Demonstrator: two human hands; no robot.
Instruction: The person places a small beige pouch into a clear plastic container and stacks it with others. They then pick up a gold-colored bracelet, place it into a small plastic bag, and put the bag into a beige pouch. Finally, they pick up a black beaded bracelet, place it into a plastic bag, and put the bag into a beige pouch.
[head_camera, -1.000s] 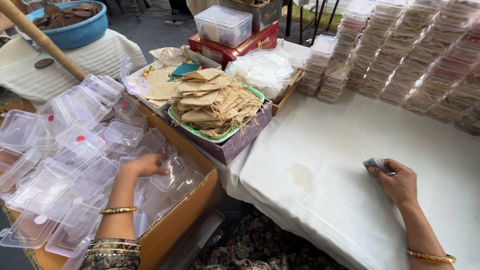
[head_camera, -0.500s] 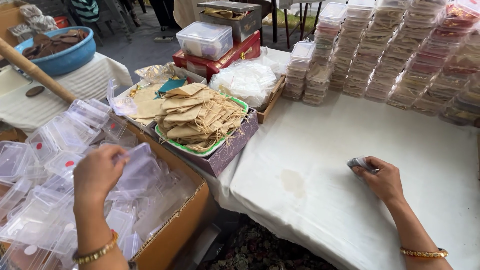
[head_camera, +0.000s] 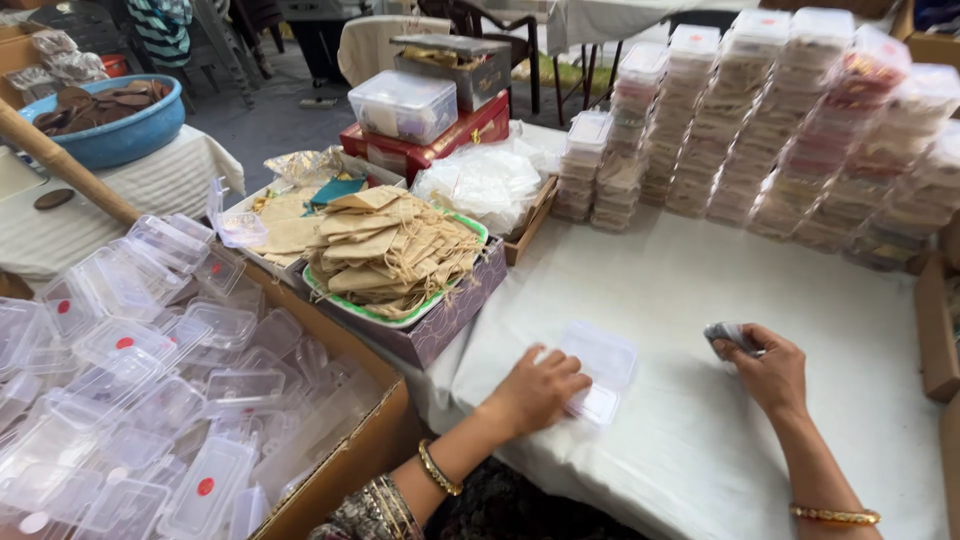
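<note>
1. Pressing the left hand (head_camera: 535, 392), fingers spread flat, on an open clear plastic box (head_camera: 600, 372) lying on the white-clothed worktop (head_camera: 640, 300).
2. Gripping a small grey object (head_camera: 728, 335) in the closed right hand (head_camera: 772, 372), near the box.

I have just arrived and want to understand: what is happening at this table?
A person's left hand presses on an open clear plastic box lying on the white-covered table. The right hand rests on the cloth, closed around a small grey object. A cardboard carton of empty boxes stands at the left.
</note>
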